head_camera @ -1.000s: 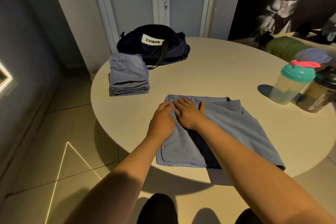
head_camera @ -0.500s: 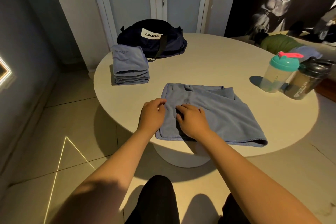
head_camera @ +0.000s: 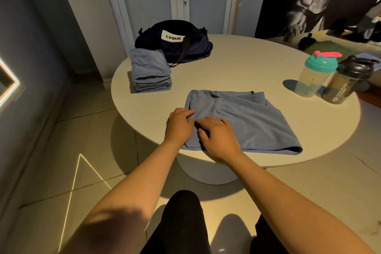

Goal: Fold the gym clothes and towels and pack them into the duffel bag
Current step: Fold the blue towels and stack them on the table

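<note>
While towel [head_camera: 249, 121] lies lengthwise left-right, left hand [head_camera: 179, 125] pinches it, right hand [head_camera: 219, 137] presses

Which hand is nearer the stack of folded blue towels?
Left. The left hand sits at the left edge of the spread blue towel, nearer the stack of folded blue towels; the right hand lies beside it, further right.

Both arms fwd, L hand [head_camera: 179, 125] & R hand [head_camera: 219, 137] side by side, palms down, fingers curled.

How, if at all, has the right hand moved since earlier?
Yes: the right hand slid back from the far edge of the blue towel toward its near edge.
</note>
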A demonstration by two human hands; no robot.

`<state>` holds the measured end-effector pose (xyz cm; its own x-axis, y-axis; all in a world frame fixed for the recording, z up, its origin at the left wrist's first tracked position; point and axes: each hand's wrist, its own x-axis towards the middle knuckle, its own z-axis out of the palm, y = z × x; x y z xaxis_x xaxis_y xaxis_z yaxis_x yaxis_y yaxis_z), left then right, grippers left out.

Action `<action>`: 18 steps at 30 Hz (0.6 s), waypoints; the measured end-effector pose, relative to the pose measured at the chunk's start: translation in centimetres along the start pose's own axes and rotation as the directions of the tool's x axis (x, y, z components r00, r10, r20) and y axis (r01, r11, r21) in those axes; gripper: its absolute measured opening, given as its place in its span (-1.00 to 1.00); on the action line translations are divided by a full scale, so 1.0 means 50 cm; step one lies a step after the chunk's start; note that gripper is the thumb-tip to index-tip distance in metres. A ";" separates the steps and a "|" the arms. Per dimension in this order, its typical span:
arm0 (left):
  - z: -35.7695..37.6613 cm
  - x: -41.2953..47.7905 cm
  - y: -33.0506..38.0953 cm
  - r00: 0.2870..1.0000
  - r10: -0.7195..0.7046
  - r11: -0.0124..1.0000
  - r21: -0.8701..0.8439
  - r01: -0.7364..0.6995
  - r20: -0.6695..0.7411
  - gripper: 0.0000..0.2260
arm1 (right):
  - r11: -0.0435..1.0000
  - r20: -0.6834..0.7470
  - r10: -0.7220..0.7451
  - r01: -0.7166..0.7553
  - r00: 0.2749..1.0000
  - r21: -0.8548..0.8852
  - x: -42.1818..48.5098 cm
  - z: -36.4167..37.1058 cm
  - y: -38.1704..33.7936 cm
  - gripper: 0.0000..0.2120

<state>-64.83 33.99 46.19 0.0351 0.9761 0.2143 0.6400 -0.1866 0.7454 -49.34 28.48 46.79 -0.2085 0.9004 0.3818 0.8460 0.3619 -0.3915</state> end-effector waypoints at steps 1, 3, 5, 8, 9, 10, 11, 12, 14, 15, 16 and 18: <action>-0.001 -0.002 0.000 1.000 -0.015 1.000 -0.022 0.015 -0.017 -0.68 | 1.000 -0.054 0.026 -0.025 0.998 0.015 -0.001 -0.002 -0.001 -0.68; -0.003 -0.009 0.003 0.997 -0.046 0.998 -0.035 0.044 -0.054 -0.67 | 0.996 -0.094 0.076 -0.080 0.993 -0.042 -0.001 0.000 0.002 -0.69; -0.001 -0.013 0.004 0.994 -0.051 0.999 -0.007 0.050 -0.092 -0.68 | 0.986 -0.049 0.114 -0.119 0.992 -0.113 -0.004 0.003 0.000 -0.74; 0.003 -0.014 0.001 0.991 -0.065 0.998 0.015 0.067 -0.115 -0.72 | 0.985 -0.035 0.112 -0.115 0.993 -0.125 -0.010 0.003 -0.003 -0.73; 0.003 -0.015 0.003 0.991 -0.068 0.997 0.021 0.071 -0.114 -0.74 | 0.990 -0.017 0.092 -0.093 0.996 -0.110 -0.011 0.001 -0.005 -0.72; 0.003 -0.015 0.007 0.993 -0.059 0.998 0.030 0.063 -0.107 -0.75 | 0.995 0.011 0.064 -0.063 0.998 -0.083 -0.010 0.000 -0.007 -0.71; 0.003 -0.017 0.010 0.996 -0.040 0.998 0.046 0.044 -0.084 -0.75 | 0.998 0.039 0.049 -0.047 0.998 -0.047 -0.008 -0.002 -0.010 -0.70; 0.005 -0.018 0.012 0.998 -0.013 0.997 0.070 0.017 -0.057 -0.72 | 0.999 0.045 0.049 -0.049 0.998 -0.008 -0.005 -0.005 -0.012 -0.69; 0.003 -0.013 0.012 1.000 0.014 0.993 0.115 -0.014 -0.003 -0.65 | 0.995 -0.013 0.097 -0.097 0.995 0.007 0.006 -0.015 -0.010 -0.67; 0.003 -0.009 0.006 0.999 0.025 0.989 0.144 -0.028 0.019 -0.62 | 0.991 -0.046 0.131 -0.133 0.990 -0.031 0.011 -0.020 -0.007 -0.65; 0.004 -0.005 -0.003 0.999 0.029 0.990 0.136 -0.034 0.034 -0.60 | 0.983 -0.054 0.162 -0.166 0.985 -0.079 0.015 -0.023 -0.002 -0.64; 0.003 0.003 -0.026 1.000 0.017 0.981 0.192 -0.016 -0.003 -0.64 | 0.971 0.028 0.201 -0.196 0.979 -0.140 0.016 -0.024 0.004 -0.65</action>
<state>-65.57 34.37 45.16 0.0435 0.9725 0.2287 0.7749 -0.1773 0.6067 -48.72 28.98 48.03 -0.0477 0.9613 0.2713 0.9305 0.1415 -0.3378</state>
